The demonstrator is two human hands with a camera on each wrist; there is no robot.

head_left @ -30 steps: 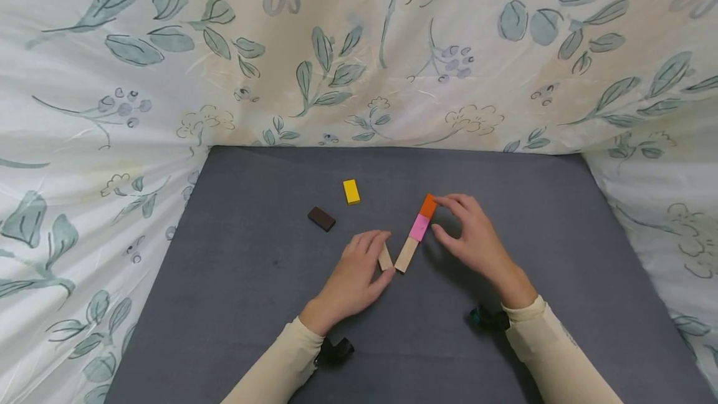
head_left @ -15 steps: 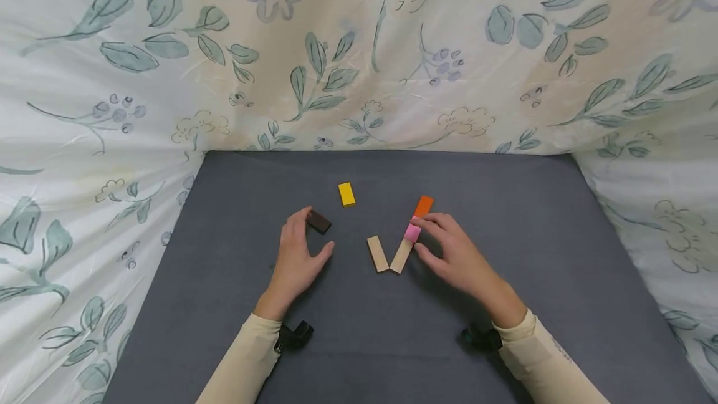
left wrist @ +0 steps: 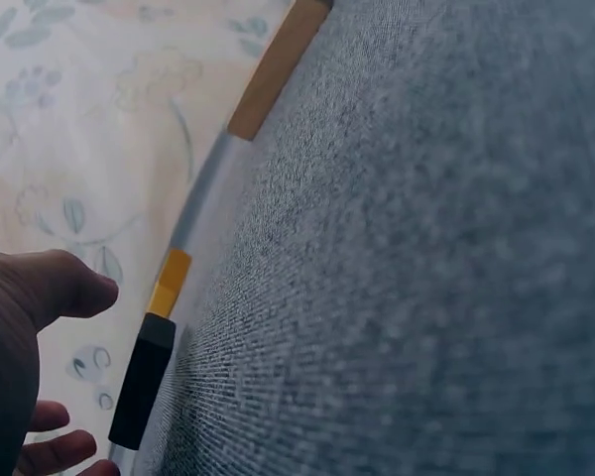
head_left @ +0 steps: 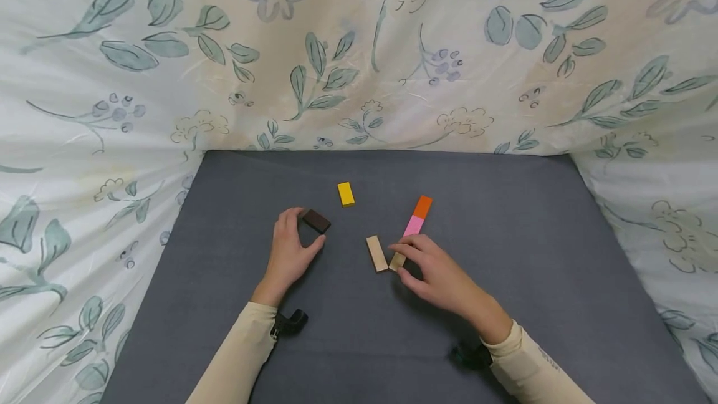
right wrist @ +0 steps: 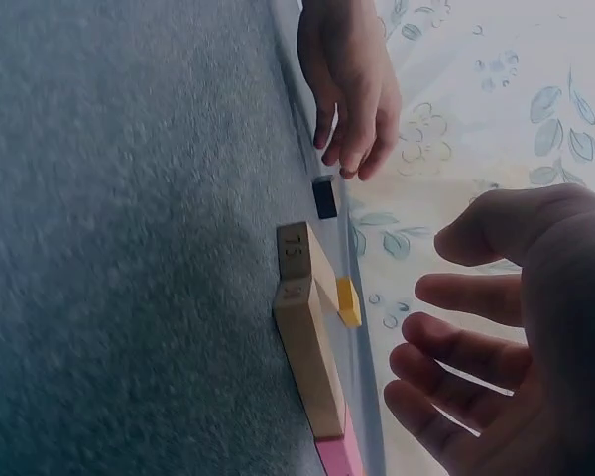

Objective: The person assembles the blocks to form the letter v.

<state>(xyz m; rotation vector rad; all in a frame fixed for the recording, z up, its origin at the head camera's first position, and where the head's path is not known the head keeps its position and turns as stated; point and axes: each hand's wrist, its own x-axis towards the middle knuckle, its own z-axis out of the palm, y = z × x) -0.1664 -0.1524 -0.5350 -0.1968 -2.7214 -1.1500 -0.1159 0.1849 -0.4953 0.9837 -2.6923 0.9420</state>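
Note:
My left hand (head_left: 287, 254) is beside the dark brown block (head_left: 316, 221), its fingertips at the block's far left corner and its thumb apart. In the left wrist view the thumb (left wrist: 69, 283) and fingers are spread near that block (left wrist: 142, 382). My right hand (head_left: 440, 276) hovers over the right plain wooden block (head_left: 397, 261), fingers loosely bent. The right wrist view shows a gap between these fingers and the block (right wrist: 312, 367). A second plain wooden block (head_left: 376, 254) meets it at the near end, making a V. Pink (head_left: 414, 225) and orange (head_left: 423, 206) blocks continue the right arm in line.
A yellow block (head_left: 346, 194) lies farther back, behind the dark brown one. Everything lies on a dark grey cloth surface (head_left: 252, 186). A floral curtain (head_left: 359, 80) hangs along the back and both sides.
My left hand has left the left wooden block and moved left to the dark brown block. My right hand has slid from the orange block toward me, over the right wooden block.

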